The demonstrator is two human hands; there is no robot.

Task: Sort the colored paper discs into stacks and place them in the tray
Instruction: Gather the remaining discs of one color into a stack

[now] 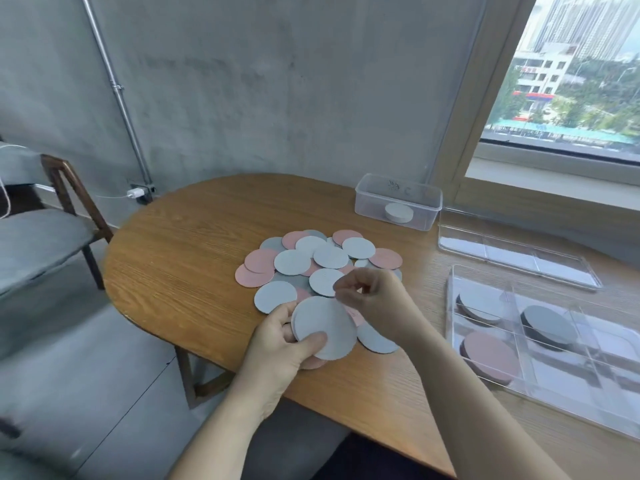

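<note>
Left hand grips pale grey round paper discs, thumb atop, fingers beneath; right hand, fingers curled, hovers just beyond, grip unclear.

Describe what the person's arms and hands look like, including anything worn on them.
The left forearm and right forearm are bare, with no sleeves in view. The left hand and right hand wear no gloves; no rings, watch or bracelet show.

Discs lie mid-table; tray right; container behind.
</note>
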